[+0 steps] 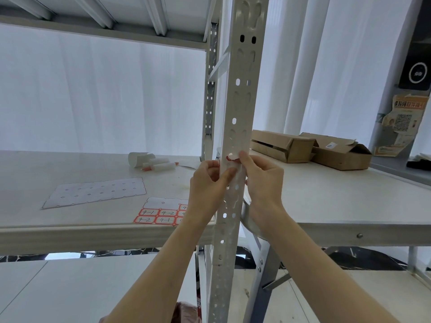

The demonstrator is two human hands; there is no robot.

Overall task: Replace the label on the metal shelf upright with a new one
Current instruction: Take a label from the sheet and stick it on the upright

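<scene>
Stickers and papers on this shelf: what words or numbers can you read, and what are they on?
"4-1": sticker sheet, upper row.
"4-2": right of it.
"4-2": lower row.
"4-1": right of it.
Other stickers: hidden by the left hand.
Torn label on the upright: unreadable.
Poster: blurred.
Box label: too small.
Black device display: blurred.

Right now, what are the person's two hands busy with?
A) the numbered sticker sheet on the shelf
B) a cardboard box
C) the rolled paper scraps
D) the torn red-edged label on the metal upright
D: the right hand pinches the torn label on the upright, and the left hand grips the upright just beside it.
</scene>
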